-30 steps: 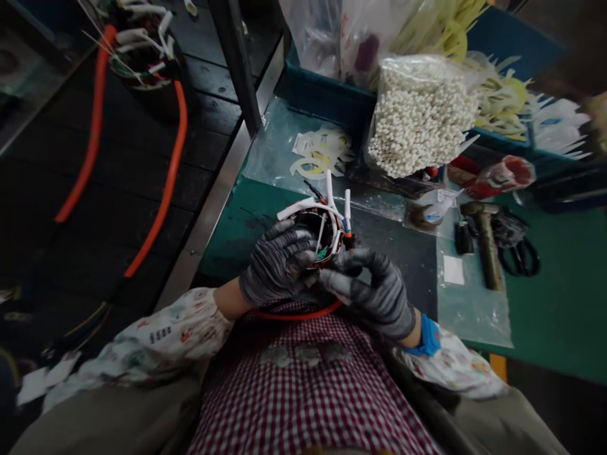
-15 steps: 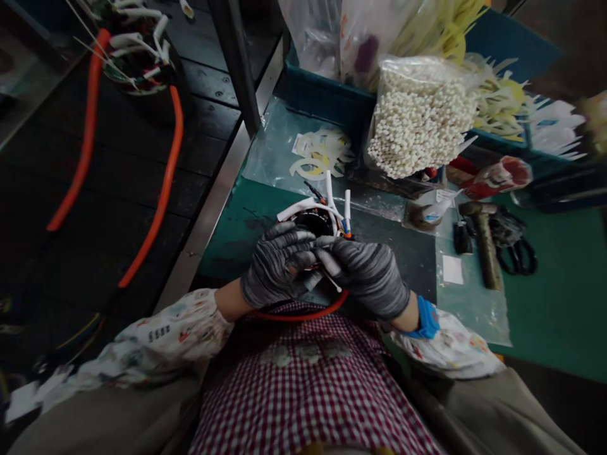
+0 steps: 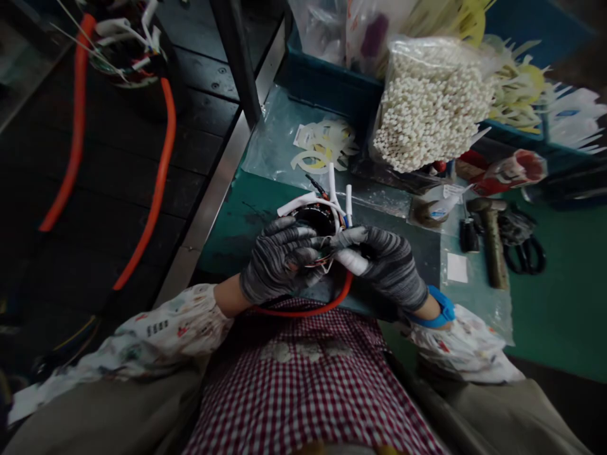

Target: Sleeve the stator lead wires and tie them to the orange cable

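Note:
A wound motor stator [image 3: 313, 218] with a dark round opening stands before me, partly hidden by my hands. White sleeves [image 3: 296, 205] stick up from its rim, and a red-orange sleeve [image 3: 327, 308] curves below it. My left hand [image 3: 282, 262], in a grey striped glove, has its fingers curled round the stator's left and near side. At the near right rim, my gloved right hand [image 3: 384, 262] is closed with thumb and forefinger close together. Thin pale strands show between the hands, but what the right fingertips grip is hidden.
Behind are a bag of thin white round-tipped sticks [image 3: 431, 107], blue bins [image 3: 327, 79] and pale yellowish film pieces [image 3: 327, 142]. A hammer [image 3: 493, 246], screwdriver [image 3: 468, 234] and scissors [image 3: 526, 256] lie right. Another stator [image 3: 128, 66] with red-orange sleeves stands left, beyond the table's metal edge [image 3: 183, 256].
My right hand has shifted slightly right, its thumb and forefinger now away from the left fingers. A thin round-tipped white end below it no longer shows. The left hand has stayed at the stator.

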Demonstrator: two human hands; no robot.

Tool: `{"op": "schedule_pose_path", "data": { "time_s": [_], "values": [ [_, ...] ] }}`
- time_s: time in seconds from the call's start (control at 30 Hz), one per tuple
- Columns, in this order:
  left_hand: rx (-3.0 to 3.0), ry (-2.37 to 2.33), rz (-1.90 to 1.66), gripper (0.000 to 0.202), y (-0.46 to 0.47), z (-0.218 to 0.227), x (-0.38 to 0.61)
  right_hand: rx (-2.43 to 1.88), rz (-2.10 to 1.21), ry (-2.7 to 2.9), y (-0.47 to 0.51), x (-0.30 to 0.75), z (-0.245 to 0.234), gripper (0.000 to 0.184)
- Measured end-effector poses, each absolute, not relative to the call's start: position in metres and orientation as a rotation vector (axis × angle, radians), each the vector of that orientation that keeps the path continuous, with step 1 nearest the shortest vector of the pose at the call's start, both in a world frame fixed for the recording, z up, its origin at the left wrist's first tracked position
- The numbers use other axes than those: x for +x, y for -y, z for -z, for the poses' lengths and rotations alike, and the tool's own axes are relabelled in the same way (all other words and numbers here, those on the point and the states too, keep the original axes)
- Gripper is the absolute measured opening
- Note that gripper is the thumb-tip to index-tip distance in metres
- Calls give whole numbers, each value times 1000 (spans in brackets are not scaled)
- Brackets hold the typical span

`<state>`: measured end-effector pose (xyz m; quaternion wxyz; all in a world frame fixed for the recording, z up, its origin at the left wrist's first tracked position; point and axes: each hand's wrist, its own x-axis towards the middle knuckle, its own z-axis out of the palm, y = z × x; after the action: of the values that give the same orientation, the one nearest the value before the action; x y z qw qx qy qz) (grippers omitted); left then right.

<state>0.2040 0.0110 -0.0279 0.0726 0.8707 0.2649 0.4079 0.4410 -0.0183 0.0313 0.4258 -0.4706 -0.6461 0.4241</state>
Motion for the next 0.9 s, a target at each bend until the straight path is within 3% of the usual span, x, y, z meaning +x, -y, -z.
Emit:
{"op": "schedule_pose_path", "data": {
  "time_s": [0.37,0.47,0.6,0.67,0.8,0.9],
  "values": [
    [2630,-802,-1076,36,-10,26,200,-846,-896,2079,23,446,-12,15],
    [2632,-794,-1136,31,-10,22,202,-943,-727,2095,26,449,-4,12],
    [2615,-805,-1155,26,-10,19,204,-608,-311,2305,31,455,-7,16],
    [2608,-798,-1150,25,-9,19,206,-510,-389,2290,33,451,-12,14],
    [2638,-802,-1172,26,-10,18,209,-925,-765,2015,21,421,-17,14],
    [2653,-825,-1141,21,-14,18,208,-1218,-700,1877,-5,403,-18,14]
  ]
}}
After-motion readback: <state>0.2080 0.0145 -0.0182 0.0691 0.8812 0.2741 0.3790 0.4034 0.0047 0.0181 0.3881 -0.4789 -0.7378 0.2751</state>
